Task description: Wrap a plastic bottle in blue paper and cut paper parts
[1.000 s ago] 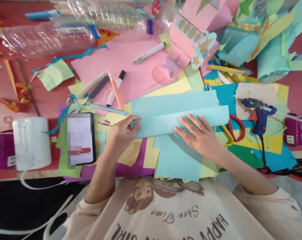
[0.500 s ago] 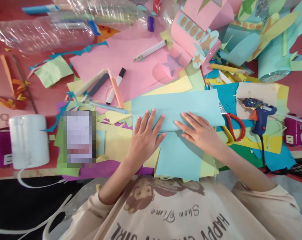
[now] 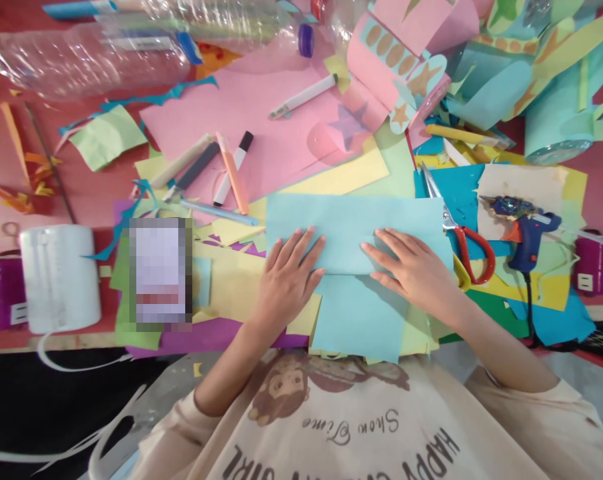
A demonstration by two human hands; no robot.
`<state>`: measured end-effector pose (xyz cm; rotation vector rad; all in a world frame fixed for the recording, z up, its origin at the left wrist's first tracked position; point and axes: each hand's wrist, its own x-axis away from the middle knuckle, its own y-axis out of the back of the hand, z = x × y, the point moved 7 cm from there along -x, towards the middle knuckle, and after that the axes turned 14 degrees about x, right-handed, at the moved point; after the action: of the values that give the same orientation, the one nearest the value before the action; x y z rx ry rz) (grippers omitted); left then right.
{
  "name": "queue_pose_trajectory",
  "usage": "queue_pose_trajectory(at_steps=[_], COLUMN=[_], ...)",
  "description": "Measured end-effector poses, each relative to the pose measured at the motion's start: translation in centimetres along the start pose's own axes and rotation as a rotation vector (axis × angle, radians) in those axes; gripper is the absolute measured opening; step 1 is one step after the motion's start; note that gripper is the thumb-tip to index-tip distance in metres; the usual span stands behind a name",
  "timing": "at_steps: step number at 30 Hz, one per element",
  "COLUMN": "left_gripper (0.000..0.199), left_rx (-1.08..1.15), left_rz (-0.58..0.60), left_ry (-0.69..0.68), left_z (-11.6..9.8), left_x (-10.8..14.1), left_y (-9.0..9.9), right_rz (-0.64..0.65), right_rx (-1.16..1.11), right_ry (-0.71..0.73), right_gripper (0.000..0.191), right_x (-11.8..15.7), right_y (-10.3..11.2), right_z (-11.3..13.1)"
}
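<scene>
A light blue sheet of paper (image 3: 346, 223), apparently folded along its near edge, lies crosswise in front of me. My left hand (image 3: 291, 277) rests flat on its left part, fingers spread. On its right part lies my right hand (image 3: 414, 270), fingers also apart and stretched out. Under the near edge, a second light blue piece of paper (image 3: 358, 320) extends toward my shirt. Just right of the sheet are scissors (image 3: 474, 253) with red and yellow handles, partly covered by the paper and my right hand.
A blue glue gun (image 3: 528, 243) lies at the right with its cord running down. Markers (image 3: 234, 167) sit on pink paper (image 3: 196, 120). Plastic bottles (image 3: 91, 63) lie at the back left. A phone with a blurred screen (image 3: 160, 270) and a white box (image 3: 61, 277) are at left.
The folded blue sheet has slid slightly toward me and turned to lie straighter. Both hands have moved a little nearer along with it, still flat on the paper.
</scene>
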<state>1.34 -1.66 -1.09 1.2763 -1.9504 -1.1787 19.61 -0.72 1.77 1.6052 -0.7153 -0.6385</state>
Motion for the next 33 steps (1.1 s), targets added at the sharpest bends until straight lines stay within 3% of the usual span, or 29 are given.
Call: queue_pose_trajectory(at_steps=[9,33], left_gripper=[0.052,0.054], left_rx=[0.003,-0.042], left_rz=[-0.017,-0.027], left_ry=[0.031,0.029], left_z=[0.3,0.3], left_x=[0.0,-0.1], left_y=[-0.6,-0.8], right_rz=[-0.079,-0.086], right_rx=[0.028,0.026], right_ry=[-0.018,-0.066], right_gripper=[0.038,0.039], right_x=[-0.1,0.3], right_y=[-0.5,-1.3], right_z=[-0.3,-0.4])
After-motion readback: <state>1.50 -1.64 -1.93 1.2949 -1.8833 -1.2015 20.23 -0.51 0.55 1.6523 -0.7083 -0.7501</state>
